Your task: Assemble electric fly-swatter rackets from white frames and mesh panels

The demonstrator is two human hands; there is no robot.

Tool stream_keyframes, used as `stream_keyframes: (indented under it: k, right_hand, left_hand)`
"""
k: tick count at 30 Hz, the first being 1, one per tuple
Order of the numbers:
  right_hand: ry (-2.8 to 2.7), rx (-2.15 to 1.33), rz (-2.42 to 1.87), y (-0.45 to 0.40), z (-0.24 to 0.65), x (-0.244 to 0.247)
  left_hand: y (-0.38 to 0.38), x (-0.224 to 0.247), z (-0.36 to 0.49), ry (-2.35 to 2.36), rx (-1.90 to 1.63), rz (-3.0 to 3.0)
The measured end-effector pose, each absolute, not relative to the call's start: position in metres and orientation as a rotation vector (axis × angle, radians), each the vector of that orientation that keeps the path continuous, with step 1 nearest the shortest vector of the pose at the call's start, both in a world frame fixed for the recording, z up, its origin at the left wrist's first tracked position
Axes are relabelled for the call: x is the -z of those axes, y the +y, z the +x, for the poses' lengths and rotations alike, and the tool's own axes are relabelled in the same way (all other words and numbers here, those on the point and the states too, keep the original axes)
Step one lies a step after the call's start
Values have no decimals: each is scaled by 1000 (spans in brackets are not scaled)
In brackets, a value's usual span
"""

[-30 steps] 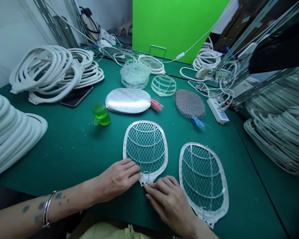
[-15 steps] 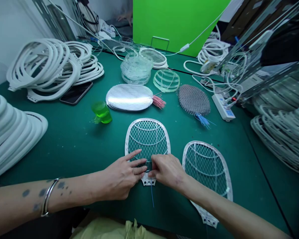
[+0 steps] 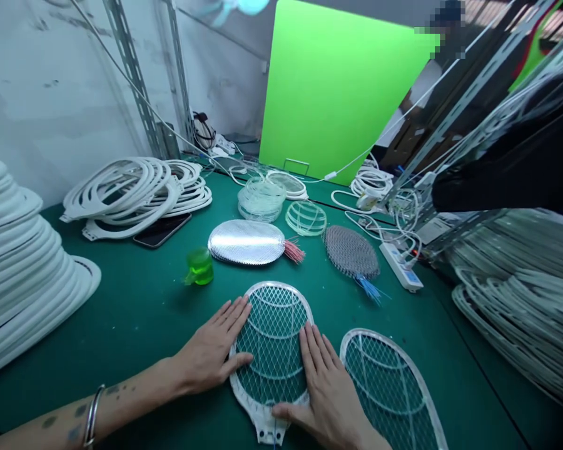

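A white-framed electric fly swatter head with wire mesh [image 3: 273,350] lies flat on the green mat, its narrow neck end towards me. My left hand [image 3: 211,350] rests flat on its left rim, fingers spread. My right hand [image 3: 325,394] presses on its right rim and lower mesh, with the fingers apart. A thin blue wire [image 3: 275,437] shows at the neck end. A second white-framed mesh swatter head [image 3: 388,394] lies just right of my right hand, its lower part cut off by the picture's edge.
A foil-covered oval [image 3: 246,242], grey mesh oval [image 3: 351,252] with blue wires, wire cage [image 3: 306,218], clear stack [image 3: 261,200] and green translucent piece [image 3: 199,267] sit beyond. White frames [image 3: 136,197] pile left; cables and a power strip [image 3: 400,267] lie right.
My hands have moved from the swatter's neck out to either side of its head and lie flat. The view has tilted up, showing more wall and green board, and the other person's hand has gone from view.
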State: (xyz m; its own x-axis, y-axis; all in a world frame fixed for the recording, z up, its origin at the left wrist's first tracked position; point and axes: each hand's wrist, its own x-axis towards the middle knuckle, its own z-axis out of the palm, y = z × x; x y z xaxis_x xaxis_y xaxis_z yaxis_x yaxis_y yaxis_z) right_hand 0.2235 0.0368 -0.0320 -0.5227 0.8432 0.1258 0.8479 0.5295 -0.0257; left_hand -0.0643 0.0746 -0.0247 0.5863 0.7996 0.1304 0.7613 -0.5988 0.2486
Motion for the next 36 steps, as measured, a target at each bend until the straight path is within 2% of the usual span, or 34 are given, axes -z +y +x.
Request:
stream_keyframes:
  k: [5, 7, 9, 12, 14, 19, 22, 25, 30, 36]
  right_hand:
    - [-2565, 361, -1285, 23, 244, 44]
    - [-2607, 288, -1213, 36, 247, 25]
    - [-2648, 66, -1236, 65, 239, -9]
    - [-2563, -294, -1536, 134, 210, -63]
    - [-2441, -168, -1689, 187, 185, -82]
    - [-2333, 51, -1892, 271, 153, -60]
    - [-2375, 107, -1870, 280, 156, -46]
    - [-2366, 127, -1859, 280, 160, -53]
    - [-2342, -21, -1953, 289, 160, -68]
    - [-2315, -236, -1918, 284, 158, -59]
  left_hand:
    - [76, 7, -51, 1294, -440, 2565]
    - [102, -13, -42, 1450, -510, 2390]
    - [142, -32, -30, 1644, -522, 2200]
    - [207, -45, -15, 1858, -440, 2097]
    - [240, -39, -9, 1980, -384, 1988]
    - [268, -5, -10, 2073, -236, 1794]
    - [268, 5, -12, 2072, -241, 1787]
    - [266, 2, -13, 2072, -289, 1783]
    - [256, -10, -11, 2077, -464, 1850]
    - [255, 0, -15, 2075, -457, 1845]
